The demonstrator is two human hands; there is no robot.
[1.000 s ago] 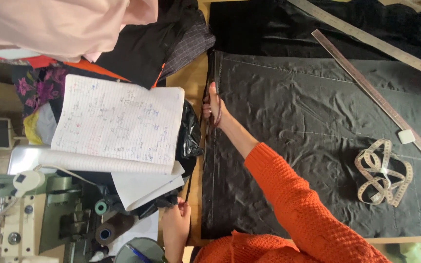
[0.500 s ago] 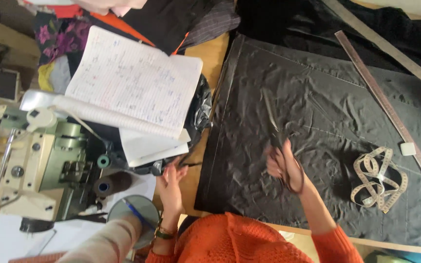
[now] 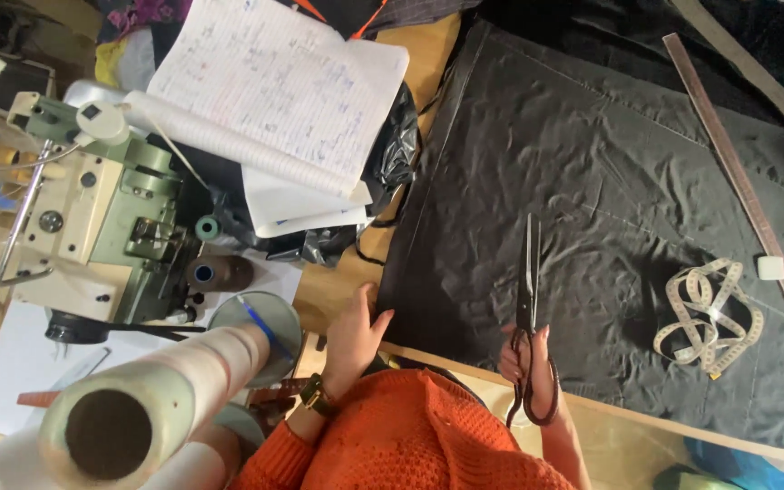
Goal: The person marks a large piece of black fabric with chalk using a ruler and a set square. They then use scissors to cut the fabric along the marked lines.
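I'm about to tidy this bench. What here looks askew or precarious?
The open notebook lies tilted on a heap of papers and a black bag, overhanging them. The tape measure sits in a loose tangle on the black fabric, which is creased. The right hand holds the scissors; the left hand rests at the fabric's edge.

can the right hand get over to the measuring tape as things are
Probably yes. The right hand holds the scissors, so its fingers are busy, but only flat black fabric lies between it and the coiled measuring tape.
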